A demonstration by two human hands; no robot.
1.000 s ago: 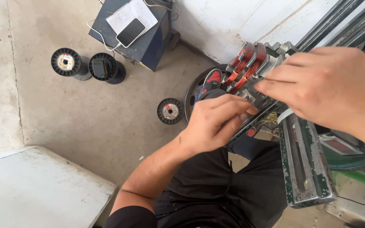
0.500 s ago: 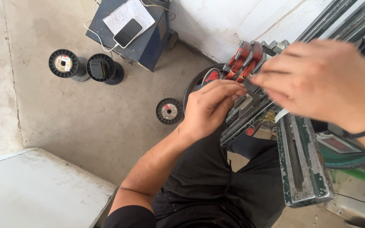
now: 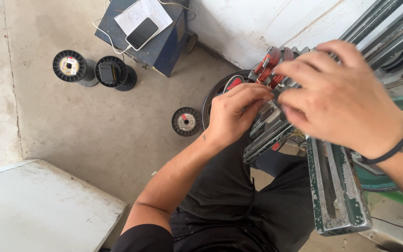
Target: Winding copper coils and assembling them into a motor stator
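Observation:
A grey metal winding former [image 3: 266, 136] carries several reddish copper wire coils [image 3: 270, 59] at its far end. My left hand [image 3: 233, 112] reaches in from below, its fingers curled against the former just beside the coils. My right hand [image 3: 341, 100] hovers over the former from the right. Its fingers point left at the coils and are blurred by motion, so what the fingertips hold is hidden. A dark cord bracelet [image 3: 399, 140] sits on that wrist. My black trousers [image 3: 239, 196] fill the space below.
A worn green metal rail [image 3: 336, 191] runs down at the right. On the concrete floor stand two black wire spools [image 3: 69, 66] [image 3: 113, 72] and a smaller spool [image 3: 186, 121]. A blue box [image 3: 164, 51] holds paper and a phone [image 3: 142, 32]. A pale slab [image 3: 38, 205] lies lower left.
My right hand has slid left and up over the coils, its fingers stretching out. My left hand stays curled on the former, shifted slightly.

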